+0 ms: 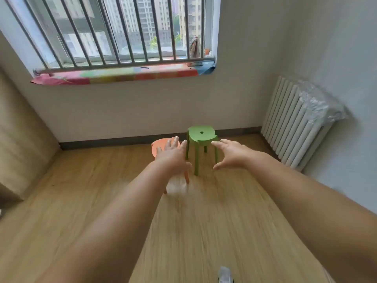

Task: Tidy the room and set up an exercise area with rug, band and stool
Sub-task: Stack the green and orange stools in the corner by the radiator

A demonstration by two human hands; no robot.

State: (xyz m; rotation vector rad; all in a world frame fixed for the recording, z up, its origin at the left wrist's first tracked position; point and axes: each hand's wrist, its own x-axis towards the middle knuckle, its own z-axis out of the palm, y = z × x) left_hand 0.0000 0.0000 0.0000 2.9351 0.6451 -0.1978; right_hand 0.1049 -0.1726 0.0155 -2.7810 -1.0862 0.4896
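Observation:
A green plastic stool [201,135] with a hole in its seat stands upright on the wooden floor near the far wall. An orange stool [157,146] stands just to its left, mostly hidden behind my left hand. Both my arms stretch forward. My left hand [173,155] is open with fingers spread, in front of the orange stool's seat. My right hand [229,153] is open too, fingers and thumb apart, just right of the green stool's legs. Neither hand holds anything. No rug or band is in view.
A white radiator [293,123] topped with clear plastic wrap lines the right wall. A barred window [114,31] with a colourful sill cover fills the far wall. A tan cabinet side [18,135] stands at the left. My shoe [225,275] shows at the bottom edge.

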